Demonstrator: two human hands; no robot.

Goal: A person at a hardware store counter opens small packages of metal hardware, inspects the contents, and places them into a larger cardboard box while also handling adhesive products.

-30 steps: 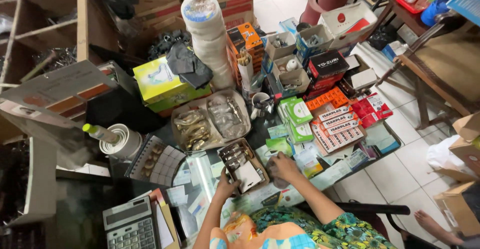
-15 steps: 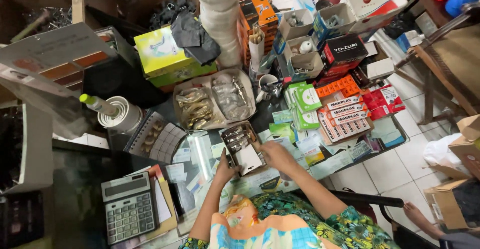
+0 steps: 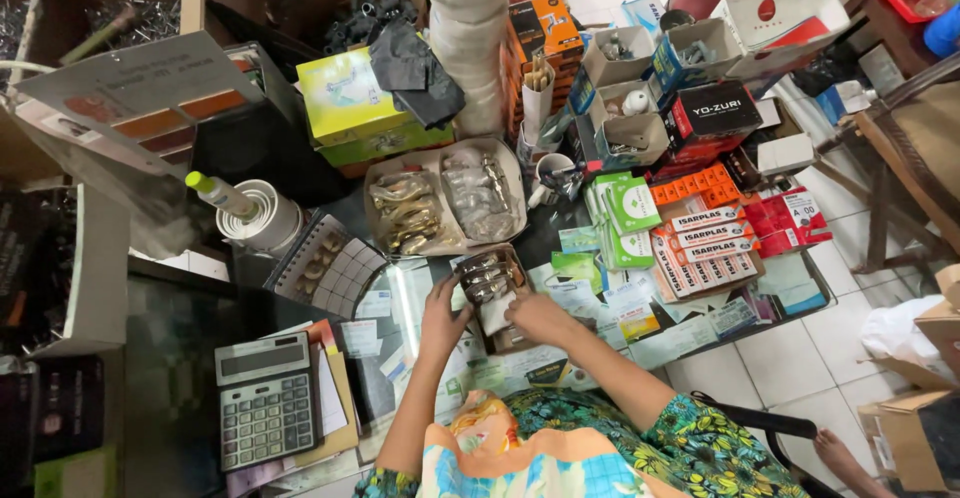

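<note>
A small open box (image 3: 490, 280) filled with bagged metal fittings sits on the glass counter right in front of me. My left hand (image 3: 442, 310) rests against the box's left side, fingers curled at its edge. My right hand (image 3: 535, 316) lies on the box's near right corner, over a white paper slip (image 3: 497, 310). Just beyond the box stands a shallow tray (image 3: 372, 180) holding brass and steel hardware in plastic bags.
A grey calculator (image 3: 265, 405) lies at the near left, with a notebook (image 3: 330, 270) and tape rolls (image 3: 262, 216) behind it. Green and orange-red small packets (image 3: 690, 233) crowd the right. A tall stack of white tape rolls (image 3: 468, 38) and cartons stand at the back.
The view has dropped and shifted, bringing the counter closer. Both hands stay at the small box, with the right hand now settled lower on its near corner.
</note>
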